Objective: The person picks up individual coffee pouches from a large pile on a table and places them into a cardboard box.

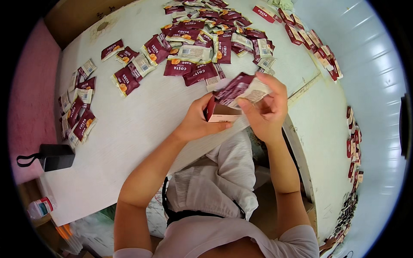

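My left hand (201,117) grips a small open carton (224,117), dark red and cream, just over the table's front edge. In my right hand (269,113) is a maroon and cream Costa sachet (242,88), pinched between thumb and fingers. The sachet is tilted at the carton's open top; whether its lower end is inside, I cannot tell. Beyond my hands lies a large heap of similar sachets (193,32), some face up, others showing their printed backs.
More sachets (75,109) lie at the left. Costa cartons (293,34) line the far right edge, and further cartons (350,148) stand along the right-hand table. A black strapped device (58,158) sits at the left edge, near a plastic bottle (40,207). Part of another person's hand (327,244) shows lower right.
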`<state>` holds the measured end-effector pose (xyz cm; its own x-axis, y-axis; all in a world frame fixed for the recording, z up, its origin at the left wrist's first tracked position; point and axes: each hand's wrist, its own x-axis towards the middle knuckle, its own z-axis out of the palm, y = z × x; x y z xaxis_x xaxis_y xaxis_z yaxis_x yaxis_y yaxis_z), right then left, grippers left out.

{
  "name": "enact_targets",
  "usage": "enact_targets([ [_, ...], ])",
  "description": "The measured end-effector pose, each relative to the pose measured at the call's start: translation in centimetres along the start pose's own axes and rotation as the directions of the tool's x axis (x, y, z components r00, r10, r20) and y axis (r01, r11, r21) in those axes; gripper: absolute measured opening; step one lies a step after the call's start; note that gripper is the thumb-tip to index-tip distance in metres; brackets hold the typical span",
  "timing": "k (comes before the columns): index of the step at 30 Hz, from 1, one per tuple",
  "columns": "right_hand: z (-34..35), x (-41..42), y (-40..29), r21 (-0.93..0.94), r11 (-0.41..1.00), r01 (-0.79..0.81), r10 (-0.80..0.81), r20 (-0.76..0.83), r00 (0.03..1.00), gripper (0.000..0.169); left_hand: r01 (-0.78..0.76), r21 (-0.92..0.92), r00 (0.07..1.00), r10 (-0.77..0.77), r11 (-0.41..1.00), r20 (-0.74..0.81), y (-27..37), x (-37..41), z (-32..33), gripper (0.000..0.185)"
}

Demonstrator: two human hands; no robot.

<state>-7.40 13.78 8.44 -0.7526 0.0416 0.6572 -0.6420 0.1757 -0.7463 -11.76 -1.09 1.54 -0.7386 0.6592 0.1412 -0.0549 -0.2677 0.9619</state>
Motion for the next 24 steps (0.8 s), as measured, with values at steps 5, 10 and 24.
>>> enact_targets([
  [5, -1.1, -0.4, -1.0, -0.239, 0.970, -0.044, 0.047, 0.006, 0.999, 0.044, -0.042, -0.049, 0.999, 0.044, 0.998, 0.028, 0.0, 0.1, 0.0, 0.052],
  [10, -1.7, 0.7, -2.0, -0.384, 0.923, 0.029, 0.027, 0.139, 0.990, 0.039, -0.057, -0.062, 0.996, 0.060, 0.996, 0.060, 0.0, 0.0, 0.0, 0.055],
  [24, -0.9, 0.2, -2.8, -0.769, 0.524, 0.368, -0.026, 0.417, 0.908, 0.036, -0.052, -0.155, 0.996, 0.063, 0.987, 0.065, -0.2, 0.1, 0.0, 0.058],
])
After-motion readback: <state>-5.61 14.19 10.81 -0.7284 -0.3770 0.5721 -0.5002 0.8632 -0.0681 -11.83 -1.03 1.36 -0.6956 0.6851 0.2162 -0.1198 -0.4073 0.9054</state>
